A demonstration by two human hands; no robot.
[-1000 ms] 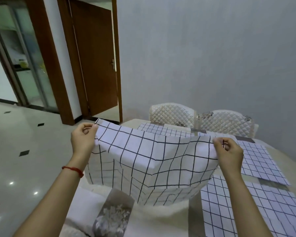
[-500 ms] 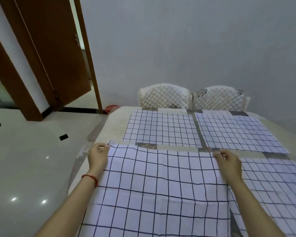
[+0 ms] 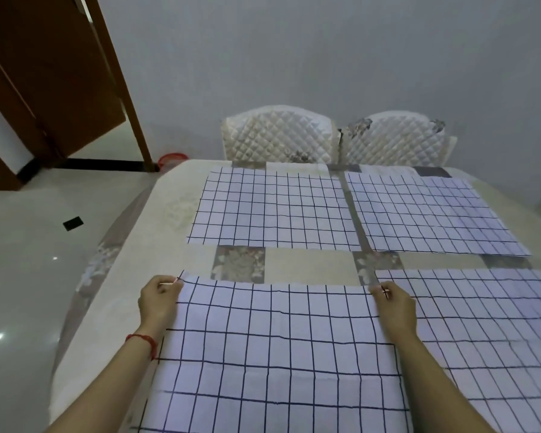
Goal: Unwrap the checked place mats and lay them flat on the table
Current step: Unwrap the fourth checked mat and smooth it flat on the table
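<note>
Both hands pinch the near mat [image 3: 275,348] at its far corners, left hand [image 3: 157,300] and right hand [image 3: 394,304], on the table [image 3: 306,267]. Best let go gently, then smooth the creases outward.

near-left mat [image 3: 275,354]: white, dark checks, creased, flat at 6 o'clock, far corners pinched | near-right mat [image 3: 487,332]: flat at 4 o'clock, just beside | far-left mat [image 3: 272,210]: 12 o'clock | far-right mat [image 3: 428,214]: 2 o'clock
</note>
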